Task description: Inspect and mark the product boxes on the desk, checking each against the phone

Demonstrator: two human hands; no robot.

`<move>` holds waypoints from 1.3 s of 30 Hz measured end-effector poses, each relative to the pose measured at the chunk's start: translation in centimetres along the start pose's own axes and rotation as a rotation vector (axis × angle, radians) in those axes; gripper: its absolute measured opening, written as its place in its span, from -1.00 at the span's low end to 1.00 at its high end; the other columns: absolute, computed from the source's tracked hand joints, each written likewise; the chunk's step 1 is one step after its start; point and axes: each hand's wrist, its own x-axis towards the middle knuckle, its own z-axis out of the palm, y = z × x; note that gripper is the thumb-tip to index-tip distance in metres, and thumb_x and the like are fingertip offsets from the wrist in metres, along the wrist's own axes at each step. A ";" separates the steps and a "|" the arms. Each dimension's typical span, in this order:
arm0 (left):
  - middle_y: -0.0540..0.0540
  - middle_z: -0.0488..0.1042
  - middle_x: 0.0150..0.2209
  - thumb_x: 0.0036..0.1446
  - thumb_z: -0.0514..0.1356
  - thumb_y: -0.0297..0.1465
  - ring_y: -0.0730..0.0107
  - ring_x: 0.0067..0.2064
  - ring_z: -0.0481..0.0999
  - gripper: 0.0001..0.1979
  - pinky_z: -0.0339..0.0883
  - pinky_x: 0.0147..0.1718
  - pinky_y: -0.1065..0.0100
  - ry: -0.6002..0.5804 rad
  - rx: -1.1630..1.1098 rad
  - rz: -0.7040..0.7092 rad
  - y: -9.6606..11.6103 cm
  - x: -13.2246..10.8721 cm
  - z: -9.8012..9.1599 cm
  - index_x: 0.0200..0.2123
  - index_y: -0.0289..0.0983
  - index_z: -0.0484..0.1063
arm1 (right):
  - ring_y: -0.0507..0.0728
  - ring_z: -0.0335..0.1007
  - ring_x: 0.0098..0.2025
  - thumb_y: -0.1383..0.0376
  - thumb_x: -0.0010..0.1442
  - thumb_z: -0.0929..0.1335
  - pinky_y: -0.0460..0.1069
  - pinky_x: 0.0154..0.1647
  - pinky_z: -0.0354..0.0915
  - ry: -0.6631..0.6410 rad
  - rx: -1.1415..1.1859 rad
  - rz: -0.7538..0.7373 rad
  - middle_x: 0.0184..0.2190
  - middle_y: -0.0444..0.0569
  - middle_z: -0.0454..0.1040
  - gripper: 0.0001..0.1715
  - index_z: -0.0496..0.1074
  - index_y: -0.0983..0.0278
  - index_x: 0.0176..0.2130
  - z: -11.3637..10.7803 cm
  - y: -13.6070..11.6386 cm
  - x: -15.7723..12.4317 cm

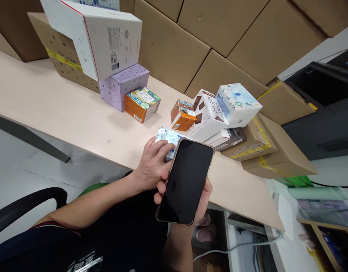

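The pale desk point(236, 183) is backed by stacked brown cartons point(171, 53). A white box point(117, 47) is supported by a lilac box point(113, 93). Near the desk's front edge, a floral pack point(167, 135) is partly covered by the left hand point(149, 166), its fingers slightly spread; whether it is gripped cannot be told. The dark-screened phone point(188, 181) is held tilted by the right hand point(202, 198), just beside the pack.
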 end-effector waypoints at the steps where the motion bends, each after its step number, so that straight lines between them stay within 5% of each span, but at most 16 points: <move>1: -0.21 0.53 0.02 0.45 -0.01 -0.41 0.04 0.11 0.45 -0.73 0.36 0.22 -0.12 0.001 0.002 -0.001 0.0 -0.1 0.1 -0.05 -0.22 0.49 | 0.19 0.45 -0.42 -0.35 0.17 0.06 0.05 -0.40 0.34 -0.001 -0.007 -0.002 -0.30 0.04 0.59 -0.10 0.62 0.19 -0.16 0.1 -0.1 -0.1; 11: -0.14 0.53 -0.01 0.45 -0.01 -0.37 0.14 0.10 0.44 -0.75 0.32 0.25 -0.04 0.027 0.043 -0.008 0.1 0.1 0.3 -0.11 -0.16 0.48 | 0.18 0.45 -0.39 -0.32 0.19 0.13 0.01 -0.37 0.33 -0.060 0.011 -0.043 -0.39 0.02 0.57 -0.15 0.64 0.22 -0.19 0.4 0.0 -0.3; 19: -0.16 0.51 0.01 0.43 0.02 -0.37 0.10 0.11 0.41 -0.77 0.33 0.22 -0.08 0.021 0.025 -0.003 -0.2 -0.2 0.7 -0.08 -0.17 0.49 | 0.24 0.48 -0.40 -0.39 0.12 0.17 0.05 -0.45 0.36 -0.113 0.078 -0.041 -0.36 0.10 0.62 -0.08 0.62 0.24 -0.12 -1.4 0.9 0.5; 28: -0.20 0.50 0.01 0.42 0.04 -0.38 0.08 0.10 0.40 -0.78 0.32 0.19 -0.09 0.024 0.013 0.018 -0.3 -0.2 0.6 -0.12 -0.19 0.50 | 0.24 0.48 -0.40 -0.38 0.14 0.10 0.07 -0.45 0.34 -0.034 -0.040 -0.023 -0.35 0.02 0.60 -0.12 0.60 0.16 -0.12 -0.6 0.1 0.0; 34: -0.21 0.49 0.02 0.35 0.13 -0.35 0.05 0.10 0.40 -0.80 0.33 0.18 -0.11 -0.004 0.032 0.012 0.0 0.2 0.1 -0.04 -0.15 0.52 | 0.29 0.54 -0.38 -0.38 0.11 0.07 0.20 -0.38 0.47 0.131 -0.154 -0.136 -0.29 0.11 0.64 -0.05 0.59 0.21 -0.11 -1.4 -0.4 -1.0; 39: -0.23 0.50 0.01 0.20 0.30 -0.37 0.02 0.08 0.42 -0.70 0.34 0.18 -0.17 -0.064 0.051 0.007 0.2 0.4 -0.3 0.02 -0.12 0.52 | 0.38 0.64 -0.25 -0.22 0.26 0.11 0.35 -0.16 0.51 0.467 -0.390 -0.585 -0.13 0.20 0.65 -0.14 0.46 0.25 0.19 -5.3 -2.0 -4.5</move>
